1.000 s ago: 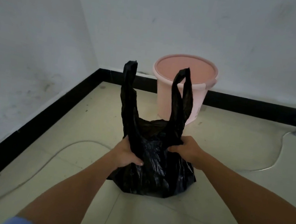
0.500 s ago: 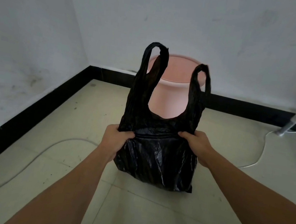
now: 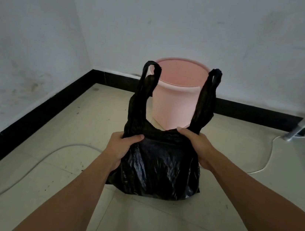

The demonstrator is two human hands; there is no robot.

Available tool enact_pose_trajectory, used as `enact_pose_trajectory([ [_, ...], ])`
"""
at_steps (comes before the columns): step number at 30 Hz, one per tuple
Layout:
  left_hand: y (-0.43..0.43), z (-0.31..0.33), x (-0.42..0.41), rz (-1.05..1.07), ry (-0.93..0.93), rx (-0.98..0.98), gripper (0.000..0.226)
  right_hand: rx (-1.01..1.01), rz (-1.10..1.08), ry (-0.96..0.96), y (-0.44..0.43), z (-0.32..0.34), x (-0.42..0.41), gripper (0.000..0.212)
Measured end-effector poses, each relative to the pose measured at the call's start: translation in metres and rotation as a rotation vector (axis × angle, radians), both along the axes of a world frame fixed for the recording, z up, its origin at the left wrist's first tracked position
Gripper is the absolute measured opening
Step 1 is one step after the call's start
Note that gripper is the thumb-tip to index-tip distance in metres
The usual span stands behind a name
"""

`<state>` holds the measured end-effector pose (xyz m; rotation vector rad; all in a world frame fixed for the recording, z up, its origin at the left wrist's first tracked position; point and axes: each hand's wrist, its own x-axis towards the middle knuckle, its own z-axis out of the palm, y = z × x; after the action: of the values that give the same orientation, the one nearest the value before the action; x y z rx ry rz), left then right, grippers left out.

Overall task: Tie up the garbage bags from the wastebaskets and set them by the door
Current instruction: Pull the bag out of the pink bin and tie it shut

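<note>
— Where's the bag sitting right now?
— The black garbage bag is resting on the tiled floor, just in front of the pink wastebasket in the corner, out of the bin altogether.
— And the hands?
— Both are gripping it. The left hand is clutching the plastic at the base of the left handle loop, thumb curled over the top. The right hand is bunching the bag's neck below the right handle loop.
— Loops tied?
— No, they're standing up apart, unknotted, against the wastebasket.
— Anything else down there?
— A white cable is trailing across the floor on the left, near the black baseboard.
</note>
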<state>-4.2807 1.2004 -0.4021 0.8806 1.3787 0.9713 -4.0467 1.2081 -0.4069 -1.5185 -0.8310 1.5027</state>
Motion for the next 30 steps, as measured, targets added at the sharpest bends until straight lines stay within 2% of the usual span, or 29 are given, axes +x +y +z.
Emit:
enact_pose_trajectory([
  [3,0.001,0.005,0.005,0.160,0.040,0.063,0.009,-0.057,-0.062,-0.127,0.001,-0.009,-0.002,0.059],
  [7,0.003,0.017,0.014,0.271,-0.214,-0.010,0.023,-0.142,0.013,-0.124,-0.002,-0.017,-0.010,0.055],
  [9,0.004,0.019,0.017,0.247,-0.269,-0.073,0.026,-0.117,0.030,-0.022,-0.001,-0.011,-0.012,0.046],
  [12,0.000,0.023,0.020,0.168,-0.359,-0.201,0.012,-0.083,-0.022,0.212,0.001,0.003,-0.015,0.035],
  [13,-0.002,0.024,0.020,0.133,-0.410,-0.217,0.014,-0.078,-0.032,0.287,0.001,0.007,-0.017,0.033],
  [15,-0.005,0.025,0.019,0.052,-0.483,-0.202,0.017,-0.071,-0.042,0.406,0.000,0.016,-0.022,0.028],
  [18,-0.006,0.020,0.017,-0.082,-0.440,-0.122,0.022,-0.066,-0.119,0.576,-0.001,0.026,-0.030,0.032],
  [21,-0.001,0.020,0.019,-0.101,-0.421,-0.079,0.013,-0.074,-0.269,0.724,0.005,0.027,-0.030,0.023],
  [23,0.000,0.023,0.022,-0.146,-0.442,-0.041,0.018,-0.156,-0.348,0.647,0.012,0.017,-0.026,0.027],
  [24,0.000,0.025,0.025,-0.186,-0.414,-0.012,0.020,-0.209,-0.346,0.532,0.013,0.012,-0.024,0.028],
  [27,-0.004,0.031,0.035,-0.327,-0.084,0.115,0.023,-0.283,-0.183,0.051,0.012,-0.002,-0.021,0.010],
  [30,-0.006,0.035,0.045,-0.421,0.222,0.243,0.024,-0.195,0.001,-0.257,0.008,-0.010,-0.018,0.008],
])
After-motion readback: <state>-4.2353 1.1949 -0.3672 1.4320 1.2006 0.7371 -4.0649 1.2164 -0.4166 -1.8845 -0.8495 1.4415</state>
